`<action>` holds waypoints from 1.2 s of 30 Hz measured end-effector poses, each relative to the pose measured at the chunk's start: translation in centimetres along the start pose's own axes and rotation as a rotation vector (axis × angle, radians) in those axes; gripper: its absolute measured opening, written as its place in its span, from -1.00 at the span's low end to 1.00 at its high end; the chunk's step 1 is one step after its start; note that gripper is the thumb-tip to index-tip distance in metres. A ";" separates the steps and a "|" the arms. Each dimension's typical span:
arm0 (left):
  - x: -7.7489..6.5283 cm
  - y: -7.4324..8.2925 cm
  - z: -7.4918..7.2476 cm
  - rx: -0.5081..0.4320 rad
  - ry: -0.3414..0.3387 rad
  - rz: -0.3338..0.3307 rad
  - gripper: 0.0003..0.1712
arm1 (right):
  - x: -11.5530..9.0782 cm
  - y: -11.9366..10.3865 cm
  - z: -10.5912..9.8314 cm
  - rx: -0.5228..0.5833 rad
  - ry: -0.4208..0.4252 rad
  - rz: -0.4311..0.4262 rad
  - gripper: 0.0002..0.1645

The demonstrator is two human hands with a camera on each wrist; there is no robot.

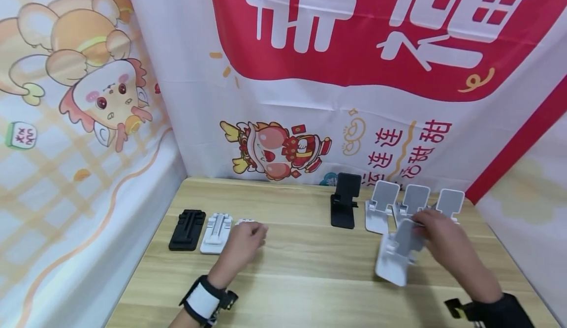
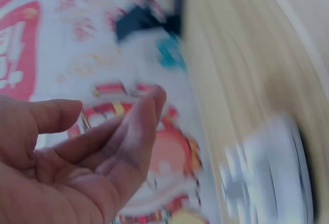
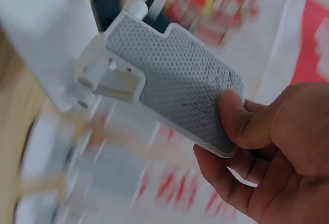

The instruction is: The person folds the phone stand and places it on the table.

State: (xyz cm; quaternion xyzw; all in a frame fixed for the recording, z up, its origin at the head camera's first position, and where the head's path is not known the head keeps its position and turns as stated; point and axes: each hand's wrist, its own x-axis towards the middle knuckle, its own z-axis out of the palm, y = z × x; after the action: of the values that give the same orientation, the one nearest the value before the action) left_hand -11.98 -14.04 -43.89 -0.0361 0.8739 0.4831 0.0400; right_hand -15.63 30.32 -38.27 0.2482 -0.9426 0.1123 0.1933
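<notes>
My right hand (image 1: 438,229) pinches the grey-padded plate of an unfolded white phone stand (image 1: 392,259) between thumb and fingers. In the right wrist view, the thumb presses on the textured pad (image 3: 180,75), while the stand's hinge and white base (image 3: 49,34) point away from the hand. My left hand (image 1: 245,242) is over the table with nothing in its grasp, its thumb apart from loosely bent fingers in the left wrist view. A folded white phone stand (image 1: 245,221) lies by it, mostly hidden in the head view. The left wrist view shows a blurred folded white stand (image 2: 275,175).
On the left lie a folded black stand (image 1: 187,229) and a folded white stand (image 1: 217,233). Along the back right, an unfolded black stand (image 1: 345,200) and several white ones (image 1: 382,205) stand in a row. A printed cloth (image 1: 283,97) hangs behind the wooden table (image 1: 305,279).
</notes>
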 end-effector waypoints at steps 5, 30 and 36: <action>-2.1 2.3 1.9 -0.154 -0.316 0.072 -0.39 | 2.4 -7.9 -0.7 0.107 -0.018 -0.034 -0.74; -4.9 3.8 4.9 -0.518 -0.354 -0.066 -0.69 | 4.3 -15.7 -1.1 0.510 -0.079 0.050 -0.74; -5.6 4.8 4.7 -0.627 -0.379 -0.101 -0.68 | 4.2 -15.1 -0.1 0.899 -0.255 0.137 -0.32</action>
State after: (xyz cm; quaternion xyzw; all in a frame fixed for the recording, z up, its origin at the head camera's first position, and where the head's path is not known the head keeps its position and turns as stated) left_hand -6.69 -7.40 -41.76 0.0004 0.6576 0.7229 0.2119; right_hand -11.22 15.71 -34.66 0.2562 -0.8310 0.4903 -0.0586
